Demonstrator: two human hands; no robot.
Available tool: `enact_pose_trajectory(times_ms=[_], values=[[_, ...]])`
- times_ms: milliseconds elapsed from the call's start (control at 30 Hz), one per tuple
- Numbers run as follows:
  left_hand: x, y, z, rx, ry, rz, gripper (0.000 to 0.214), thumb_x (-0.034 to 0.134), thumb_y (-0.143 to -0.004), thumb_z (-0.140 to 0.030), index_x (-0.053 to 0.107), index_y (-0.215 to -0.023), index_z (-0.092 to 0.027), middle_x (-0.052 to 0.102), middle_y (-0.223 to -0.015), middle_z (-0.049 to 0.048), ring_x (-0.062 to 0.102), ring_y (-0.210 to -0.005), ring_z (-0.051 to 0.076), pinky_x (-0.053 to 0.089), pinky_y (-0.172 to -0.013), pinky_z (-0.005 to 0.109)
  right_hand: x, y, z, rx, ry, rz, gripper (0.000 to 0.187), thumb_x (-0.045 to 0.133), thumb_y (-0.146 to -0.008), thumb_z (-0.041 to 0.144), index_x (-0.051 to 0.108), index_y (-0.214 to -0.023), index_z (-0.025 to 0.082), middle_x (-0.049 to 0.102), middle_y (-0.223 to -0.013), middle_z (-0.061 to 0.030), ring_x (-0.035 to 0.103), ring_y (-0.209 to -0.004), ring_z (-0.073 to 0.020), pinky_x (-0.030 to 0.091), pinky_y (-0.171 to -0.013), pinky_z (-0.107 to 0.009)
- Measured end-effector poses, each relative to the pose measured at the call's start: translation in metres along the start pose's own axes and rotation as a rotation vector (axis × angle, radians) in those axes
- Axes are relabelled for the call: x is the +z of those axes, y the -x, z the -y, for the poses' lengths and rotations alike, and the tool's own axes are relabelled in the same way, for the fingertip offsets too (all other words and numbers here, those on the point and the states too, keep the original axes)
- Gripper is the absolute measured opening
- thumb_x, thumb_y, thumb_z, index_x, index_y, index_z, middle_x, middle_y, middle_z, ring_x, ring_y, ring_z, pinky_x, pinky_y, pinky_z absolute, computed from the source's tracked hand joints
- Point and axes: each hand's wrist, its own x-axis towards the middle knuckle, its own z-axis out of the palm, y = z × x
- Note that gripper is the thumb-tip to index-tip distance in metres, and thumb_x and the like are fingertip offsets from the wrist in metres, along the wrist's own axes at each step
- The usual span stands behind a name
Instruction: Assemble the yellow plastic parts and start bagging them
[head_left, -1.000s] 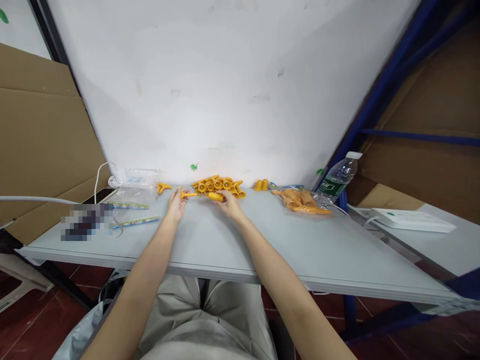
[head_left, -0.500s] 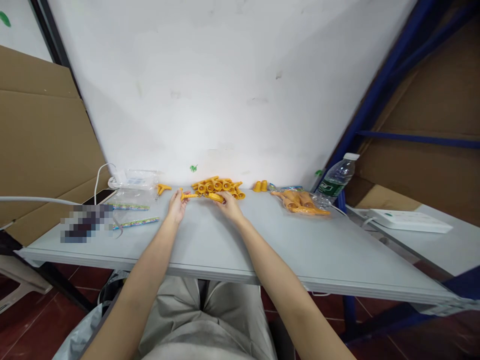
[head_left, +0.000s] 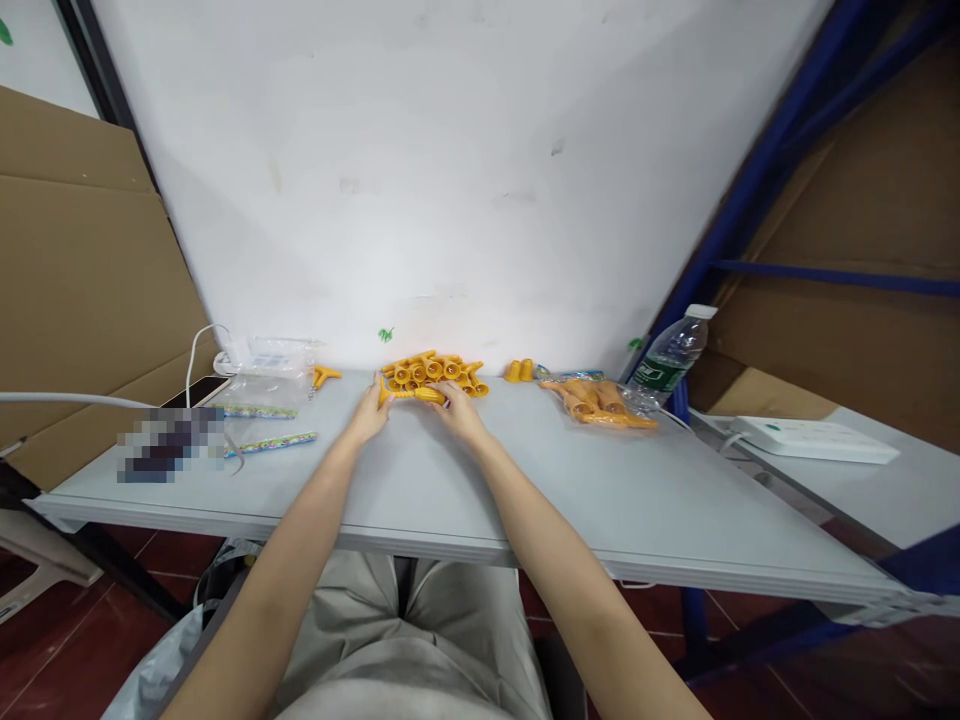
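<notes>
Both my hands reach to the far side of a grey table (head_left: 450,500). My left hand (head_left: 369,415) pinches the left end of a thin yellow plastic piece (head_left: 409,394). My right hand (head_left: 459,410) grips the thicker right end of that same yellow piece. Just behind them a pile of yellow funnel-shaped plastic parts (head_left: 435,371) lies against the white wall. A single yellow T-shaped part (head_left: 325,376) lies to the left of the pile.
A clear bag of yellow parts (head_left: 600,402) and a water bottle (head_left: 670,356) lie at the right. Two small yellow caps (head_left: 519,371) stand by the wall. At the left are clear bags (head_left: 266,372), patterned sticks (head_left: 271,440), a phone (head_left: 196,391) and a white cable (head_left: 196,350). A power strip (head_left: 814,438) rests on a side table.
My left hand has moved right, toward my right hand, bringing the thin yellow end in closer to the thick end. My right hand stays about where it was.
</notes>
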Motion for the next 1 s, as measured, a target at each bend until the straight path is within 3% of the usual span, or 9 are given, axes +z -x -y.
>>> enact_pose_trajectory(times_ms=[100, 233, 367, 533, 700, 833, 1000], values=[[-0.003, 0.004, -0.007, -0.083, 0.116, 0.010, 0.054, 0.071, -0.076, -0.027, 0.058, -0.129, -0.019, 0.062, -0.084, 0.0015, 0.054, -0.052, 0.008, 0.052, -0.069, 0.025, -0.002, -0.001, -0.001, -0.002, 0.014, 0.004, 0.032, 0.059, -0.082, 0.021, 0.065, -0.113, 0.019, 0.062, -0.103, -0.0091, 0.058, -0.092, -0.0221, 0.048, -0.086, -0.038], [-0.008, 0.007, -0.020, -0.146, 0.315, -0.002, 0.032, 0.072, -0.067, -0.007, 0.072, -0.097, -0.018, 0.062, -0.069, -0.0024, 0.045, -0.041, 0.005, 0.047, -0.054, 0.020, -0.005, -0.001, 0.001, -0.026, 0.035, 0.053, 0.033, 0.058, -0.082, 0.018, 0.065, -0.114, 0.021, 0.062, -0.103, -0.0086, 0.058, -0.094, -0.0224, 0.048, -0.087, -0.039], [-0.009, 0.008, -0.026, -0.071, 0.222, -0.028, 0.029, 0.074, -0.062, -0.006, 0.074, -0.086, -0.021, 0.062, -0.065, -0.0043, 0.039, -0.035, 0.005, 0.042, -0.047, 0.019, -0.009, -0.001, 0.004, -0.048, 0.059, 0.085, 0.036, 0.056, -0.082, 0.015, 0.064, -0.116, 0.021, 0.062, -0.107, -0.0094, 0.059, -0.098, -0.0232, 0.048, -0.089, -0.040], [-0.007, 0.007, -0.026, 0.030, 0.089, -0.053, 0.029, 0.074, -0.062, -0.006, 0.073, -0.085, -0.024, 0.065, -0.072, 0.0000, 0.061, -0.068, 0.017, 0.050, -0.076, 0.026, -0.011, -0.001, 0.007, -0.062, 0.078, 0.100, 0.038, 0.053, -0.082, 0.012, 0.063, -0.118, 0.021, 0.061, -0.111, -0.0103, 0.058, -0.104, -0.0242, 0.047, -0.091, -0.041], [-0.006, 0.007, -0.024, 0.102, -0.107, -0.064, 0.028, 0.073, -0.067, -0.008, 0.072, -0.090, -0.024, 0.065, -0.081, 0.0033, 0.062, -0.087, 0.023, 0.045, -0.094, 0.032, -0.011, -0.001, 0.004, -0.005, -0.017, 0.079, 0.045, 0.061, -0.080, 0.019, 0.054, -0.124, 0.019, 0.060, -0.119, -0.0128, 0.060, -0.101, -0.0245, 0.049, -0.090, -0.043], [-0.006, 0.008, -0.026, 0.084, 0.007, -0.090, 0.028, 0.075, -0.065, -0.009, 0.072, -0.089, -0.024, 0.063, -0.081, 0.0036, 0.061, -0.089, 0.024, 0.043, -0.098, 0.033, -0.014, -0.002, -0.003, 0.055, -0.241, 0.084, 0.043, 0.064, -0.078, 0.029, 0.052, -0.119, 0.021, 0.059, -0.121, -0.0119, 0.063, -0.093, -0.0206, 0.053, -0.085, -0.041], [-0.006, 0.012, -0.036, 0.023, 0.160, -0.072, 0.031, 0.072, -0.065, -0.001, 0.072, -0.086, -0.024, 0.061, -0.080, 0.0029, 0.060, -0.091, 0.023, 0.039, -0.101, 0.032, -0.021, -0.002, 0.000, 0.186, -0.499, 0.083, 0.048, 0.072, -0.070, 0.051, 0.059, -0.104, 0.020, 0.064, -0.105, -0.0100, 0.066, -0.072, -0.0192, 0.056, -0.074, -0.040]])
